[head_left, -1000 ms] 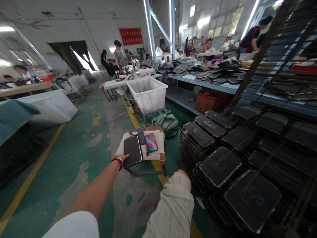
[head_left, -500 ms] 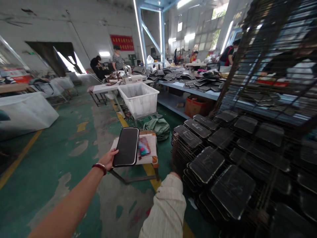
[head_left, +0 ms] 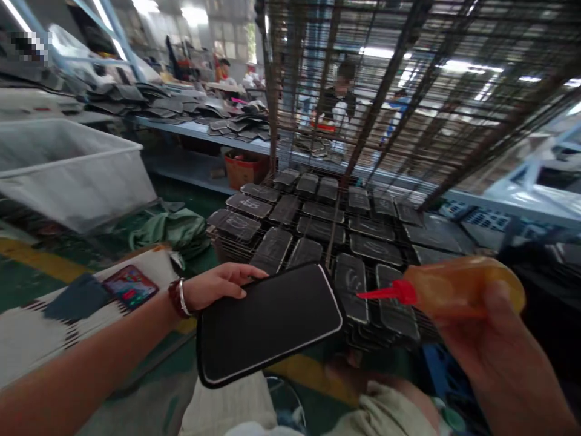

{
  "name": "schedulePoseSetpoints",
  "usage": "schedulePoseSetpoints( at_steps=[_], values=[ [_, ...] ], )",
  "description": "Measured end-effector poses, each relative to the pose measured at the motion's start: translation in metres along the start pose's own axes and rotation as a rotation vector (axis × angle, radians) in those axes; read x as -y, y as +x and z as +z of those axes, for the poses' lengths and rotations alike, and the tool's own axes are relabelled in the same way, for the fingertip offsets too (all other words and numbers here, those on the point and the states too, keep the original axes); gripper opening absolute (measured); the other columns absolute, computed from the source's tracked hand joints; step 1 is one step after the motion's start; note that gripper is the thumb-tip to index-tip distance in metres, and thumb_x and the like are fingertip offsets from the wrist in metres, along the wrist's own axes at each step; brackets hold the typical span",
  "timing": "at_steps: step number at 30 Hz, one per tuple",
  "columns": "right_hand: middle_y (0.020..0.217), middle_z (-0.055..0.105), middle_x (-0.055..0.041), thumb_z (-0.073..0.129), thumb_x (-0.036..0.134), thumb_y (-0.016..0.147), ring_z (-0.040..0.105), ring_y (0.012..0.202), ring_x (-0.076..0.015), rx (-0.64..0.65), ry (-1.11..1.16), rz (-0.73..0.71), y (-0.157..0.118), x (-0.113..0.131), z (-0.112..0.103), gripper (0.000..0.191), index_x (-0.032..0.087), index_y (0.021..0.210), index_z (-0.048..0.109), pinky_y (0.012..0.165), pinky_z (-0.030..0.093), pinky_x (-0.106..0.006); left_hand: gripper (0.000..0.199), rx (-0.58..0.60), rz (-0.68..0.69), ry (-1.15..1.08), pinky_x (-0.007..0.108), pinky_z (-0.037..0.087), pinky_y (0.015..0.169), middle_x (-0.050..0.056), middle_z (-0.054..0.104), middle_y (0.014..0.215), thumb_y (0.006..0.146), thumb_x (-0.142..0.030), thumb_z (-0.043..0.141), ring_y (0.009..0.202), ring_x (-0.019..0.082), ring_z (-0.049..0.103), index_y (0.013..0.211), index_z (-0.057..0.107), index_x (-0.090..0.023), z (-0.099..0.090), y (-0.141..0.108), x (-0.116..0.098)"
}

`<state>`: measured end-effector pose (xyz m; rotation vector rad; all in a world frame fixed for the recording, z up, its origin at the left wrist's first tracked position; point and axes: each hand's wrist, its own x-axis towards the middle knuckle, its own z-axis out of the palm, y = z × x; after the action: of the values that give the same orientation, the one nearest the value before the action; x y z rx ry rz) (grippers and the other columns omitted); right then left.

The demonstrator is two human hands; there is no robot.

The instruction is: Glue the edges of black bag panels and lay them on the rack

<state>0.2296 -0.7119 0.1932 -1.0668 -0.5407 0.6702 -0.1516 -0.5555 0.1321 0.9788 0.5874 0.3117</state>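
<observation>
My left hand (head_left: 218, 287) grips the top edge of a black rounded panel (head_left: 267, 324) with white edge piping, tilted in front of me. My right hand (head_left: 494, 339) holds an orange translucent squeeze bottle (head_left: 458, 287) on its side. The bottle's thin red nozzle (head_left: 388, 293) points left, toward the panel's right end, with a small gap between them. Part of the panel's underside is hidden.
Several black panels lie in stacks (head_left: 318, 236) on a wire rack (head_left: 385, 91) ahead. A white plastic bin (head_left: 68, 172) stands at the left. A patterned pad (head_left: 36, 327) sits below my left arm, and a co-worker (head_left: 340, 97) stands behind the rack.
My view has swung right. The panel has come up off the pad and closer to me in my left hand. My right hand has risen into view holding the orange bottle.
</observation>
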Motion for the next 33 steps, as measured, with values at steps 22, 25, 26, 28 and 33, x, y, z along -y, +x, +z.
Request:
schedulePoseSetpoints(
  at_steps=[22,25,26,28,33],
  values=[
    [0.086,0.064,-0.0026,0.080,0.034,0.074,0.061,0.070,-0.0130,0.271,-0.222,-0.050,0.003,0.011,-0.024,0.036,0.019,0.105,0.068,0.065,0.053,-0.018,0.048,0.255,-0.316,0.251,0.031,0.055,0.075,0.009,0.072,0.112,0.067,-0.014,0.069,0.094,0.029,0.069,0.114,0.070,-0.019,0.051,0.040,-0.020],
    [0.087,0.065,-0.0022,0.079,0.034,0.075,0.060,0.072,-0.0133,0.277,-0.231,-0.053,0.004,0.009,-0.024,0.038,0.021,0.108,0.068,0.066,0.052,-0.019,0.047,0.267,-0.321,0.239,0.030,0.055,0.073,0.008,0.072,0.111,0.067,-0.014,0.069,0.094,0.029,0.069,0.114,0.070,-0.020,0.051,0.040,-0.019],
    [0.087,0.065,-0.0019,0.080,0.034,0.075,0.060,0.072,-0.0132,0.273,-0.232,-0.052,0.004,0.009,-0.024,0.038,0.021,0.108,0.068,0.067,0.052,-0.019,0.047,0.271,-0.322,0.232,0.030,0.055,0.073,0.007,0.072,0.111,0.067,-0.014,0.069,0.094,0.028,0.069,0.114,0.070,-0.020,0.051,0.041,-0.019],
    [0.085,0.065,-0.0015,0.081,0.036,0.073,0.060,0.070,-0.0132,0.258,-0.232,-0.037,0.003,0.008,-0.023,0.039,0.022,0.107,0.068,0.066,0.052,-0.020,0.047,0.270,-0.325,0.226,0.030,0.055,0.073,0.007,0.072,0.112,0.067,-0.014,0.069,0.094,0.028,0.069,0.113,0.070,-0.020,0.051,0.041,-0.019],
    [0.089,0.066,-0.0019,0.083,0.036,0.070,0.061,0.072,-0.0131,0.241,-0.202,-0.014,0.001,0.006,-0.024,0.038,0.021,0.101,0.069,0.067,0.053,-0.019,0.047,0.254,-0.320,0.234,0.031,0.055,0.074,0.009,0.071,0.112,0.066,-0.014,0.070,0.098,0.030,0.068,0.112,0.070,-0.019,0.049,0.042,-0.017]
  ],
)
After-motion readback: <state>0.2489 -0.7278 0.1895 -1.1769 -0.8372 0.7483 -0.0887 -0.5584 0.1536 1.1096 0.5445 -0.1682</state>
